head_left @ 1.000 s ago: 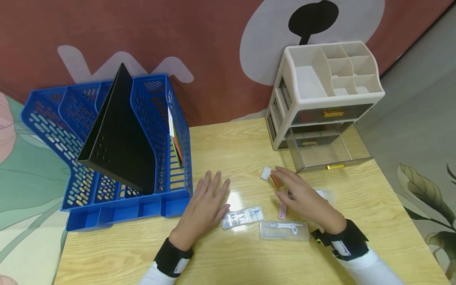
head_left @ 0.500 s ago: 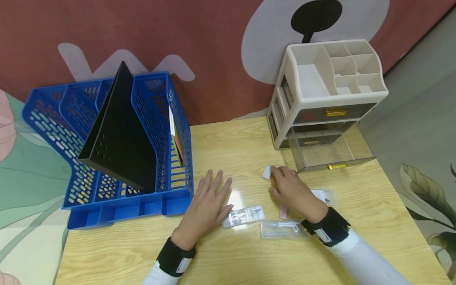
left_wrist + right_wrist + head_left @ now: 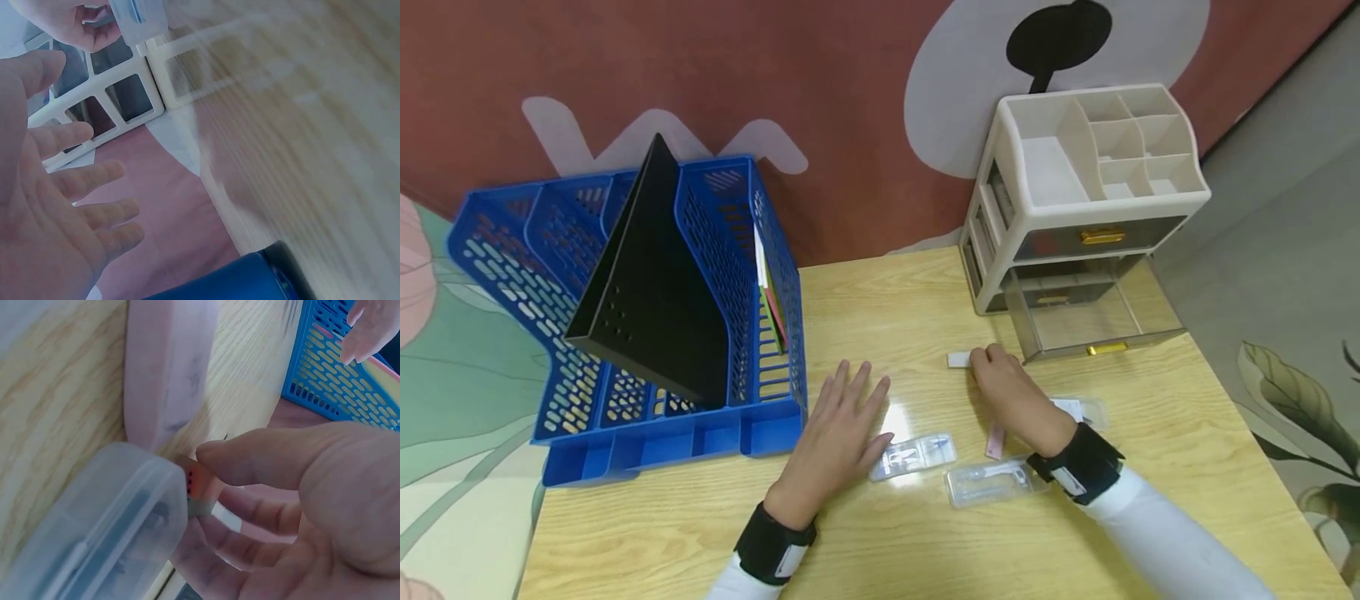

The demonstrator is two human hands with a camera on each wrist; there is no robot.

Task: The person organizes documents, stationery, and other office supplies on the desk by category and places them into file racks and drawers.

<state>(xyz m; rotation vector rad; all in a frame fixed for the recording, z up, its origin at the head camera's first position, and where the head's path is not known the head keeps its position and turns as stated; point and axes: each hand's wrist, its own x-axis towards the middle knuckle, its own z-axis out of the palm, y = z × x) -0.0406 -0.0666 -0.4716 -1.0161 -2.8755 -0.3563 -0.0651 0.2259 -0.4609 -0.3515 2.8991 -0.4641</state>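
Right hand (image 3: 1018, 398) is pinching watermelon-coloured block (image 3: 202, 487), just left of pulled-out drawer (image 3: 1086, 325) | left hand (image 3: 835, 433), fingers apart, is holding nothing, farther left | apparently unfinished: pink bar (image 3: 995, 443) and clear cases (image 3: 977, 487) are lying loose toward its front, some crowding right hand | apparently settled: blue rack (image 3: 767, 437) is holding black folder (image 3: 662, 308), well left

An open lane of pale wood-grain worktop (image 3: 880, 308) ran between the blue perforated plastic file rack (image 3: 707, 258) and the white plastic drawer cabinet (image 3: 1105, 207). A pulled-out transparent smoky drawer (image 3: 1093, 321) obstructed passage just beside the right hand (image 3: 1011, 392). Two flat clear plastic cases (image 3: 913, 457) (image 3: 977, 486) impeded low crossing toward the left hand (image 3: 827, 446).
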